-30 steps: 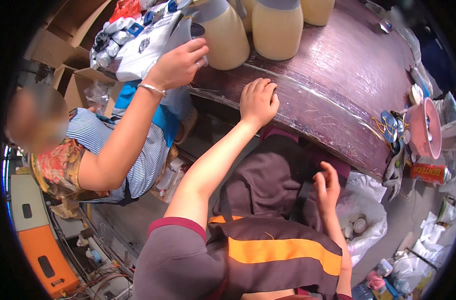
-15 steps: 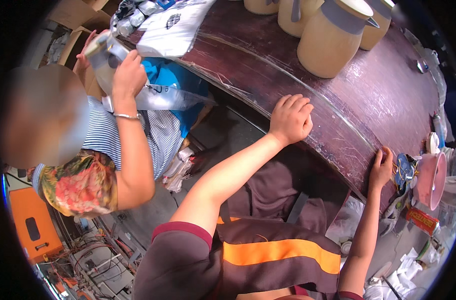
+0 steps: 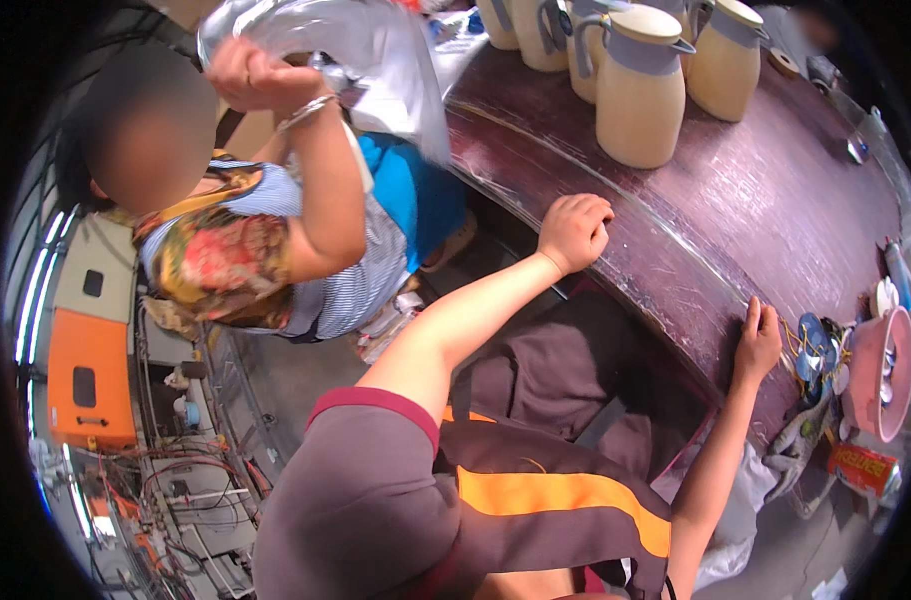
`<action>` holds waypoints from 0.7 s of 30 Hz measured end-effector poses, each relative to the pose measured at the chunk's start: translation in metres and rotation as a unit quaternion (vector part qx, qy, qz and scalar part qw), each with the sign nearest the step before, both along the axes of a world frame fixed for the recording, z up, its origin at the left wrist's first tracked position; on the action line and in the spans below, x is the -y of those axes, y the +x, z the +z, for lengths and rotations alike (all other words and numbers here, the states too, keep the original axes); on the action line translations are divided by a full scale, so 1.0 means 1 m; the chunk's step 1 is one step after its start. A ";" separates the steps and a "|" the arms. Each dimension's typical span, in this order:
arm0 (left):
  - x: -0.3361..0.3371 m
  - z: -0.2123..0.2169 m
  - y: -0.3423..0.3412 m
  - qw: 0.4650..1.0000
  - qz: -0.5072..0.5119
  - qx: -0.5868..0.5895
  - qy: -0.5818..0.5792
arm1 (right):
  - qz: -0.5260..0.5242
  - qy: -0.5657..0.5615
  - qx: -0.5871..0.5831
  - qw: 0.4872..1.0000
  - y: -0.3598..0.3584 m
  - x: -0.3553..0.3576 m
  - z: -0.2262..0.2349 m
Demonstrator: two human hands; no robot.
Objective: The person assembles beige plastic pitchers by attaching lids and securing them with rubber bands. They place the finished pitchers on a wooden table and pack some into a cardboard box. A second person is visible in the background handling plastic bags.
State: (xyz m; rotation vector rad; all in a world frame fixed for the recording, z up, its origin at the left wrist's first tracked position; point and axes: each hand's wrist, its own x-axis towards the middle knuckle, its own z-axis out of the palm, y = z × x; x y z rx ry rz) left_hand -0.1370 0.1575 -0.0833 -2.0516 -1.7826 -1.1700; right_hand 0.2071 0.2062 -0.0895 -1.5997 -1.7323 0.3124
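L hand (image 3: 573, 232) lies on the near edge of the counter (image 3: 765, 215), fingers curled into a loose fist, knuckles up, grasping nothing. R hand (image 3: 756, 343) is further along the same edge, to the person's right, fingers spread flat over the rim, palm down, also holding nothing.

Counter: dark reddish-brown wood, glossy, scratched, w/ a curved front edge that bends past both hands. It runs from above the L hand out beyond the R hand.

Just beyond the L hand, further onto the counter, stands a cream jug (image 3: 639, 88) w/ grey lid and handle, upright; more jugs (image 3: 720, 55) of the same kind behind and beside it, all upright, well apart from the hand.

Right of the R hand, near but not touching: a pink bowl (image 3: 868, 385) at the counter's end, w/ small round bits beside it, too small to tell what.

Left of the L hand, a co-worker in a striped top holds up a clear plastic bag (image 3: 375, 50) w/ one hand (image 3: 250, 75); that bag is well apart from the person's own hands.
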 end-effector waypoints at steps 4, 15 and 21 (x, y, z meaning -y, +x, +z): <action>0.005 0.004 0.005 1.000 0.004 -0.023 -0.007 | 0.021 0.105 -0.159 0.982 0.003 0.000 -0.003; 0.003 0.004 0.008 0.998 0.008 -0.045 -0.036 | 0.033 0.005 -0.161 0.986 0.010 -0.001 -0.003; 0.003 0.004 0.006 0.999 -0.001 -0.050 -0.011 | 0.025 0.009 -0.150 0.988 0.006 0.004 0.004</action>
